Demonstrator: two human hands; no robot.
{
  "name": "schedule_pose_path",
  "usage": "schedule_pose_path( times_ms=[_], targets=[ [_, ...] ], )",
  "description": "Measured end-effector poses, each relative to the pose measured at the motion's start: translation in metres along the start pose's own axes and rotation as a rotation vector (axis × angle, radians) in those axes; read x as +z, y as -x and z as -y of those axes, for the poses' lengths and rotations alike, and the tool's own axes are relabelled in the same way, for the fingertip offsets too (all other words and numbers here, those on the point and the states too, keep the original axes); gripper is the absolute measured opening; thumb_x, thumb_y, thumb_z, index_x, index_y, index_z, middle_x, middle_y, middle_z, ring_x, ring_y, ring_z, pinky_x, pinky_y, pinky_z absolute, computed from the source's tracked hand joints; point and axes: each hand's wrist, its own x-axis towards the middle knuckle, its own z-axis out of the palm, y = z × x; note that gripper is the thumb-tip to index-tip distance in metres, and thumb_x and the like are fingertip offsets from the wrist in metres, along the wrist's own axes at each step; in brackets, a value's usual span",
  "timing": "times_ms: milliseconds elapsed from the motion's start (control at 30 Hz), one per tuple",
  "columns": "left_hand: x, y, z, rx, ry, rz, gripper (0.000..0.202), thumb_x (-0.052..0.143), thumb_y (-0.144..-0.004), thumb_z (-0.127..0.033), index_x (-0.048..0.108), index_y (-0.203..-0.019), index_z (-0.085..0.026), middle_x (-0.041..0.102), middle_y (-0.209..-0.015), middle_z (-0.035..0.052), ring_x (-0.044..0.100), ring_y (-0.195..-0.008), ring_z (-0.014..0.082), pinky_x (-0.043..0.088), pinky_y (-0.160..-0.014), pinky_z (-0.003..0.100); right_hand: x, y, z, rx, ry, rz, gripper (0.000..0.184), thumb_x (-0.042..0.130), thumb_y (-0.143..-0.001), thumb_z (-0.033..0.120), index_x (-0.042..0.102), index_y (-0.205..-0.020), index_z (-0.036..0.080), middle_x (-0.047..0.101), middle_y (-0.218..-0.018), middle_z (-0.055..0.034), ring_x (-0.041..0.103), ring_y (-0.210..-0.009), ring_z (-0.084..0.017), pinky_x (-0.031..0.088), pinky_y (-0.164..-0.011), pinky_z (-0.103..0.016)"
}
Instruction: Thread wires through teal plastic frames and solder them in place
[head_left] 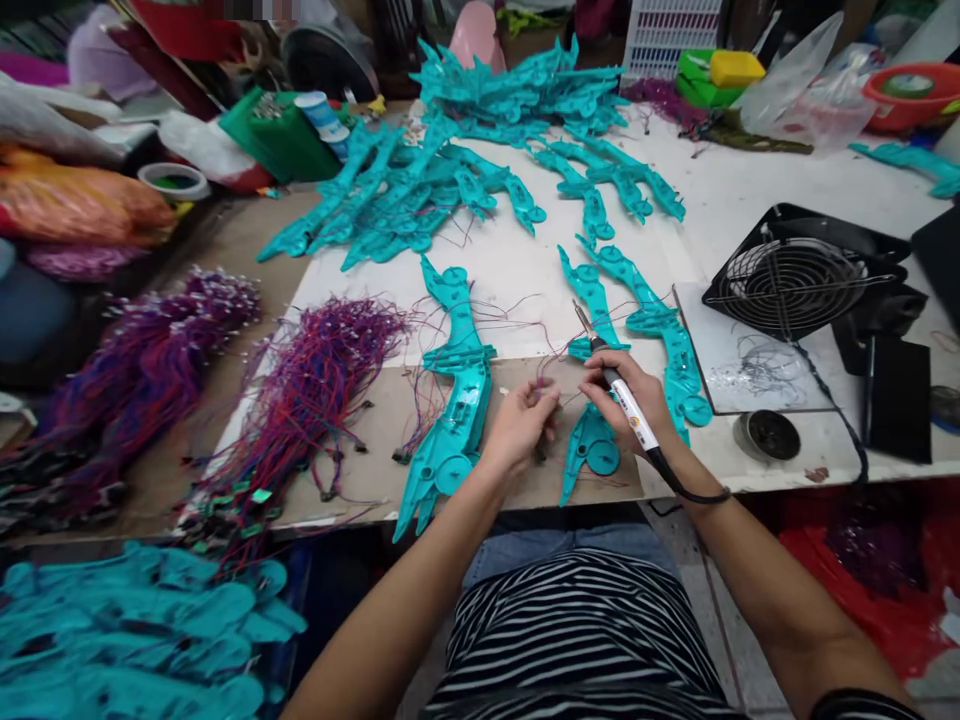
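Soldering iron [632, 405] grasped in right fingers [616, 358]; thin wire [541, 368] apparently pinched by left fingers [546, 402]; hot tip [577, 308] best kept off teal plastic shell [592, 288].

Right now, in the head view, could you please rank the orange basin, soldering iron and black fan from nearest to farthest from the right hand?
1. Soldering iron: held in the right hand.
2. Black fan: ahead and to the right.
3. Orange basin: farther back, at the far right.
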Motion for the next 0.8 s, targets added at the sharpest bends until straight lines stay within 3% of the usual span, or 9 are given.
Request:
schedule_pose_path(
  times_ms=[67, 100, 133, 200, 267, 367, 500, 633, 800],
  targets=[
    [-0.001, 0.005, 0.004, 0.253, -0.135, -0.194, 0.037, 0.062, -0.078, -0.022, 0.055, -0.114, -0.017, 0.064, -0.102, 0.0102, 0.063, -0.090, 0.0190, 0.053, -0.073, 0.032, 0.000, 0.006, -0.002, 0.007, 0.005, -0.020, 0.020, 0.062, -0.083, 0.024, 0.057, -0.102, 0.024, 0.069, -0.084, 0.0008, 0.069, -0.074, -0.013, 0.055, -0.070, -0.025],
    [-0.002, 0.008, 0.005, 0.390, -0.217, -0.253, 0.043, 0.065, -0.074, -0.020, 0.056, -0.116, -0.017, 0.062, -0.115, 0.0132, 0.059, -0.107, 0.0227, 0.052, -0.087, 0.037, 0.000, 0.009, -0.002, 0.007, 0.002, -0.028, 0.020, 0.062, -0.083, 0.024, 0.057, -0.102, 0.024, 0.069, -0.083, 0.0010, 0.069, -0.074, -0.013, 0.055, -0.069, -0.025],
    [-0.003, 0.011, 0.005, 0.504, -0.300, -0.257, 0.043, 0.066, -0.072, -0.019, 0.059, -0.115, -0.017, 0.060, -0.123, 0.0139, 0.055, -0.118, 0.0251, 0.047, -0.096, 0.040, 0.000, 0.012, -0.002, 0.005, -0.002, -0.035, 0.019, 0.062, -0.083, 0.023, 0.057, -0.102, 0.024, 0.069, -0.083, 0.0013, 0.069, -0.074, -0.013, 0.055, -0.069, -0.025],
    [-0.002, 0.016, 0.002, 0.597, -0.430, -0.109, 0.030, 0.065, -0.073, -0.020, 0.066, -0.103, -0.020, 0.066, -0.118, 0.0108, 0.057, -0.116, 0.0253, 0.045, -0.101, 0.041, -0.001, 0.017, -0.002, -0.002, -0.009, -0.038, 0.018, 0.062, -0.083, 0.023, 0.057, -0.101, 0.024, 0.069, -0.083, 0.0015, 0.069, -0.074, -0.013, 0.056, -0.069, -0.024],
    [0.000, 0.018, -0.001, 0.517, -0.469, 0.061, 0.011, 0.062, -0.077, -0.022, 0.069, -0.086, -0.021, 0.072, -0.093, 0.0057, 0.065, -0.093, 0.0215, 0.050, -0.088, 0.035, -0.001, 0.021, 0.000, 0.004, -0.013, -0.040, 0.018, 0.063, -0.083, 0.023, 0.058, -0.100, 0.024, 0.070, -0.086, 0.0008, 0.070, -0.076, -0.013, 0.056, -0.071, -0.025],
    [0.004, 0.017, -0.003, 0.346, -0.374, 0.113, 0.010, 0.059, -0.079, -0.025, 0.066, -0.073, -0.020, 0.069, -0.071, 0.0018, 0.062, -0.067, 0.0161, 0.049, -0.065, 0.027, -0.006, 0.032, 0.007, 0.055, 0.002, -0.103, 0.018, 0.063, -0.085, 0.025, 0.058, -0.103, 0.024, 0.072, -0.093, -0.0007, 0.071, -0.084, -0.015, 0.058, -0.077, -0.028],
    [0.006, 0.015, 0.000, 0.304, -0.267, 0.063, 0.011, 0.061, -0.077, -0.029, 0.064, -0.072, -0.020, 0.066, -0.068, 0.0010, 0.059, -0.064, 0.0145, 0.047, -0.060, 0.025, -0.016, 0.066, 0.018, 0.102, 0.118, -0.142, 0.018, 0.063, -0.086, 0.026, 0.059, -0.104, 0.025, 0.073, -0.095, -0.0023, 0.070, -0.083, -0.016, 0.058, -0.077, -0.031],
    [0.005, 0.014, 0.003, 0.291, -0.211, 0.067, 0.013, 0.061, -0.076, -0.032, 0.064, -0.073, -0.019, 0.064, -0.067, 0.0010, 0.058, -0.064, 0.0142, 0.047, -0.060, 0.025, -0.018, 0.108, 0.021, -0.044, 0.169, -0.025, 0.028, 0.068, -0.081, 0.023, 0.056, -0.107, 0.025, 0.073, -0.095, -0.0047, 0.071, -0.086, -0.019, 0.059, -0.077, -0.034],
    [0.005, 0.015, 0.005, 0.280, -0.189, 0.052, 0.012, 0.061, -0.075, -0.030, 0.064, -0.074, -0.019, 0.062, -0.066, 0.0005, 0.056, -0.062, 0.0130, 0.046, -0.059, 0.024, -0.003, 0.134, 0.017, -0.162, 0.187, -0.062, 0.033, 0.069, -0.080, 0.013, 0.055, -0.108, 0.024, 0.073, -0.088, -0.0043, 0.070, -0.078, -0.019, 0.058, -0.070, -0.033]
  ],
)
